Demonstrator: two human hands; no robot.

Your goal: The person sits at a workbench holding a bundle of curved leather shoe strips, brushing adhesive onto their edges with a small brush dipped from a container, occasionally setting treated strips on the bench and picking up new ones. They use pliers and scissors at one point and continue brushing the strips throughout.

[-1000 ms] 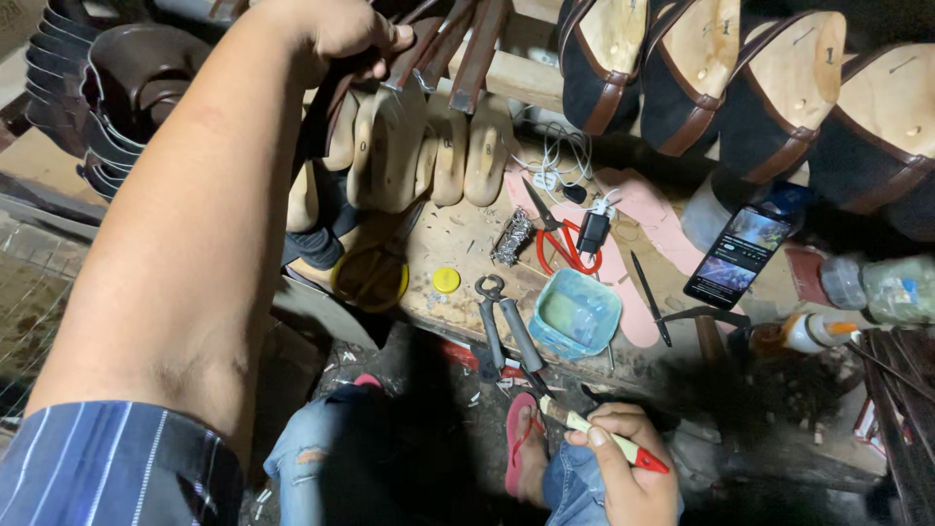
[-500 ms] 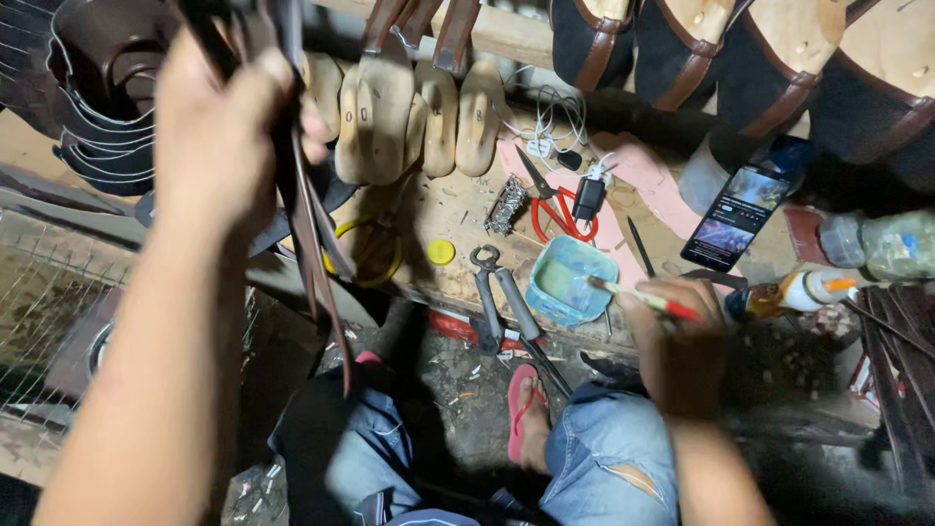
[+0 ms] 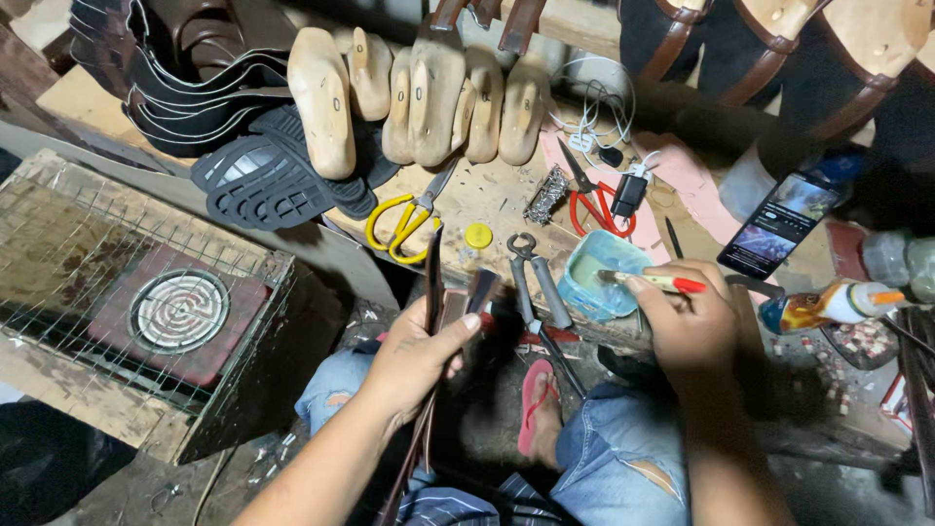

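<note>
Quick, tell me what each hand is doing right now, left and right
Left hand: closed around dark leather strips.
Right hand: closed on a small red-ended brush, its tip in the blue tub.

Left hand (image 3: 421,358): forearm rising from lower left, palm toward the camera, fingers curled, thumb pressed across in a closed grip. Right hand (image 3: 687,321): forearm rising from below, knuckles up, fingers pinched shut, pointing left.

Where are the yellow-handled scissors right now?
The yellow-handled scissors lie on the workbench left of centre in the head view, just below the row of wooden shoe lasts and right of the black rubber soles.
</note>
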